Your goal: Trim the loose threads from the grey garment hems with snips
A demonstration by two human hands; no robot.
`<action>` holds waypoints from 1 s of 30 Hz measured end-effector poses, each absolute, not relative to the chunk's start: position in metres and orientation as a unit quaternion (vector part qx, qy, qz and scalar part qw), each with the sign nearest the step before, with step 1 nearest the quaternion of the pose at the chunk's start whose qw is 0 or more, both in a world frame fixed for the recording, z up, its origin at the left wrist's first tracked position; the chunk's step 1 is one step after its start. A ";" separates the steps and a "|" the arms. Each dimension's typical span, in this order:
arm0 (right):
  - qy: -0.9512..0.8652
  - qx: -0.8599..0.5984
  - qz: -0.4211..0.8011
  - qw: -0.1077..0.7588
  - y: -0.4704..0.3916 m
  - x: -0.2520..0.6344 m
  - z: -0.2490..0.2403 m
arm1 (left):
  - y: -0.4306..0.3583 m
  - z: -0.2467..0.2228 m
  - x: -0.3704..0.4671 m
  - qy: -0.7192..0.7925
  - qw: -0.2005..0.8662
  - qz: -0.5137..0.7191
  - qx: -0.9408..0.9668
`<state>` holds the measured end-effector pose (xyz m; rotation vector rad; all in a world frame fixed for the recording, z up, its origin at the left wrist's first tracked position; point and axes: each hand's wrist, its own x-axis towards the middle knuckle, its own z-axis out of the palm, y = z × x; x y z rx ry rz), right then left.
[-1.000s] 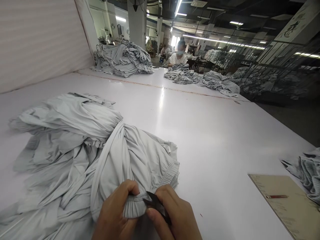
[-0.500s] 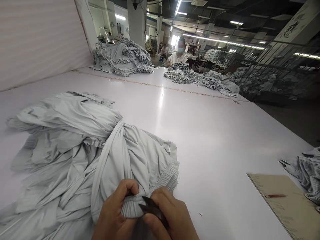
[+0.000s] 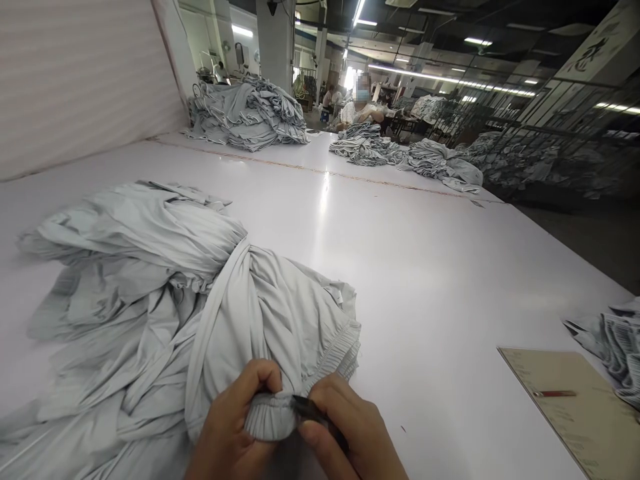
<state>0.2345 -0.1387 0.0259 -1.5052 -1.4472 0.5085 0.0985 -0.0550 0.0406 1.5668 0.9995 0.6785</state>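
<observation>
A bundle of light grey garments (image 3: 260, 300) lies in front of me, bunched together with a twisted band of cloth round its middle. My left hand (image 3: 237, 420) is closed on a gathered elastic edge (image 3: 270, 417) of one garment, thumb on top. In my right hand (image 3: 350, 427) is a pair of dark thread snips (image 3: 320, 420), squeezed between thumb and fingers. The tips of the snips touch the right side of the gathered edge and look closed. My lower fingers are partly hidden.
A tan board (image 3: 565, 407) with a red pen (image 3: 555, 393) lies at right, beside striped grey fabric (image 3: 610, 347). Grey garment piles (image 3: 250, 113) stand along the white table's (image 3: 425, 280) far side. A person (image 3: 363, 107) is beyond it.
The blades of the snips have come together at the elastic edge; they were apart before. Across the table, the person has raised an arm. My left hand keeps its hold.
</observation>
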 end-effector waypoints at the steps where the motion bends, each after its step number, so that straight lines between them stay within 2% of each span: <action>1: -0.582 -0.616 0.223 0.482 -0.139 0.234 0.026 | -0.055 0.042 0.099 0.421 0.551 0.282 0.664; 7: -0.602 -0.614 0.208 0.467 -0.138 0.234 0.029 | -0.055 0.043 0.098 0.395 0.514 0.287 0.705; 12: -0.620 -0.614 0.192 0.449 -0.139 0.237 0.033 | -0.057 0.031 0.094 0.347 0.397 0.342 0.778; 18: -0.647 -0.633 0.088 0.416 -0.140 0.234 0.033 | -0.054 0.032 0.091 0.254 0.303 0.333 0.856; 22: -0.661 -0.635 0.053 0.396 -0.143 0.235 0.035 | -0.053 0.033 0.090 0.244 0.298 0.332 0.861; 25: -0.650 -0.643 0.095 0.393 -0.146 0.237 0.036 | -0.054 0.034 0.090 0.244 0.313 0.345 0.850; 30: -0.616 -0.623 0.148 0.458 -0.137 0.244 0.019 | -0.049 0.047 0.088 0.348 0.428 0.317 0.772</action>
